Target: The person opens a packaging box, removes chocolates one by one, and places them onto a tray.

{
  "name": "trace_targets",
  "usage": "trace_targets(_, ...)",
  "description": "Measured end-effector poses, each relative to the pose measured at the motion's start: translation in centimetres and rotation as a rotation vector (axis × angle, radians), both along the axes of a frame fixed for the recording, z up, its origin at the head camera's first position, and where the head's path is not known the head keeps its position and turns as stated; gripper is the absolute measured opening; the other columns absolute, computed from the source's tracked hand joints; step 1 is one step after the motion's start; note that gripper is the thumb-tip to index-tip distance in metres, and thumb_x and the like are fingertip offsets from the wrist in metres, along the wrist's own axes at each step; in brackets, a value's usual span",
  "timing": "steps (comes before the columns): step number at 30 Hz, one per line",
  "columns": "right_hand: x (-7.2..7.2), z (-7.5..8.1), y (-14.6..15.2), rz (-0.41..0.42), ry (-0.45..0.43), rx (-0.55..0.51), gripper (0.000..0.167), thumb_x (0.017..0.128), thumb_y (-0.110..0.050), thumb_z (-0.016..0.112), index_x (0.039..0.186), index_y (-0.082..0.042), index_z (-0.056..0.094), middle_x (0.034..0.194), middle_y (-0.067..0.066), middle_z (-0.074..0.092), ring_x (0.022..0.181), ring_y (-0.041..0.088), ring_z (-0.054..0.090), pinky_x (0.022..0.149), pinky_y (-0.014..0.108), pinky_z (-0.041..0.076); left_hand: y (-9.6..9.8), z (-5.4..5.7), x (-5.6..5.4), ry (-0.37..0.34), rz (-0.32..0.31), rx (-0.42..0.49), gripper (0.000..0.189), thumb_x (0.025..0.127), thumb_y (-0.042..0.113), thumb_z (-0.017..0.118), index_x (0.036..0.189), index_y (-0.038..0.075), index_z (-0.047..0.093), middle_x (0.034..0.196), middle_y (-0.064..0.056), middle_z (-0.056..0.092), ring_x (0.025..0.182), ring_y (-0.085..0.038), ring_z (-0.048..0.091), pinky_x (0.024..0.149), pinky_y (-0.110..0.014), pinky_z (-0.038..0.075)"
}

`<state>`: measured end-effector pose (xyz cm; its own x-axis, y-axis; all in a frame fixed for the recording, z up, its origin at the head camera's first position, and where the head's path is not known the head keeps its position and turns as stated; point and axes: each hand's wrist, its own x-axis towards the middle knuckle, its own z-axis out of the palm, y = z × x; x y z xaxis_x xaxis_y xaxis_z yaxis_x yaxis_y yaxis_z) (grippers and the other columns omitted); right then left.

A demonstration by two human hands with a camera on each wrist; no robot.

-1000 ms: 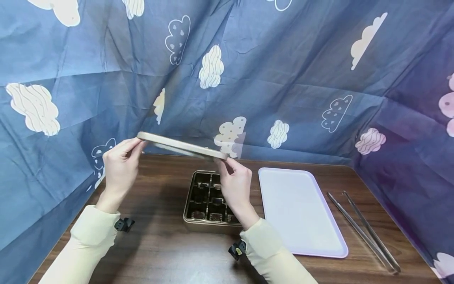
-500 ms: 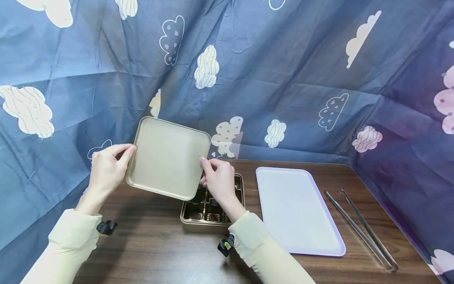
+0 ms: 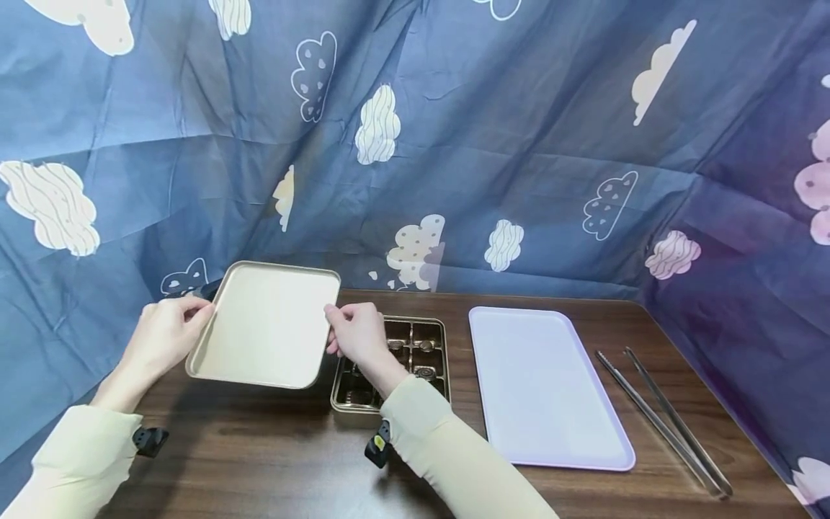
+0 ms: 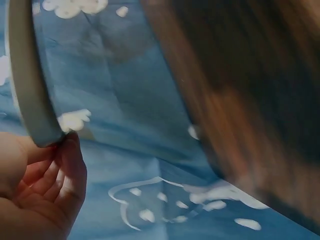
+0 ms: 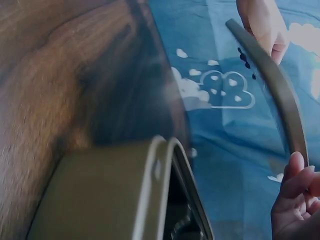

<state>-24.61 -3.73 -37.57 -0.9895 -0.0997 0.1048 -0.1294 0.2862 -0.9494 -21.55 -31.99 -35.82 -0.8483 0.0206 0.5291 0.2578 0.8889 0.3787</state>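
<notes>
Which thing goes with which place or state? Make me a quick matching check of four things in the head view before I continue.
1. square lid
2. open tin
3. pale tray
4. tongs

A. furthest right on the table
B. divided into compartments
C. held by the left hand and right hand
D. flat between open tin and tongs

1-C, 2-B, 3-D, 4-A

A brown wood-grain table is filling the lower part of the head view. On it, a gold compartmented box is sitting just below centre, a lilac-rimmed white tray is lying right of centre, and metal tongs are resting at lower right.
</notes>
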Motion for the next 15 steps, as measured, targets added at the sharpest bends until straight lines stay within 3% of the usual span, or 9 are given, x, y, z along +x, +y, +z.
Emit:
trace_targets(4, -0.2, -0.7, -2.2, 0.027, -0.038, 0.067, 0.038, 0.097, -0.028, 0.06, 0.064, -0.012, 0.065, 0.048, 0.0, 0.059, 0.045, 0.021, 0.064, 0.036, 0.024, 0.043, -2.0, -0.8, 0.5, -0.048, 0.016, -0.032, 0.017, 0.092, 0.013, 0.061, 0.093, 0.001, 0.073, 0.076, -0.014, 0.068, 0.068, -0.038, 0.061, 0.062, -0.054, 0.043)
trace_targets(8, -0.4, -1.4, -4.0, 0.042, -0.073, 0.124, 0.038, 0.097, -0.025, 0.06, 0.062, -0.012, 0.063, 0.045, -0.001, 0.057, 0.05, 0.027, 0.066, 0.036, 0.023, 0.041, -3.5, -1.5, 0.8, -0.085, 0.017, -0.062, 0.015, 0.09, 0.011, 0.062, 0.09, 0.001, 0.073, 0.07, -0.01, 0.065, 0.062, -0.03, 0.058, 0.057, -0.047, 0.042)
trace_targets(15, -0.3, -2.1, -6.6, 0.023, -0.189, 0.221, 0.036, 0.097, -0.019, 0.06, 0.063, -0.007, 0.06, 0.045, 0.004, 0.057, 0.037, 0.015, 0.059, 0.047, 0.027, 0.051, -5.2, -3.1, 1.1, -0.178, 0.008, -0.089, 0.014, 0.09, 0.008, 0.06, 0.083, 0.005, 0.072, 0.064, -0.002, 0.059, 0.059, -0.02, 0.05, 0.055, -0.038, 0.039)
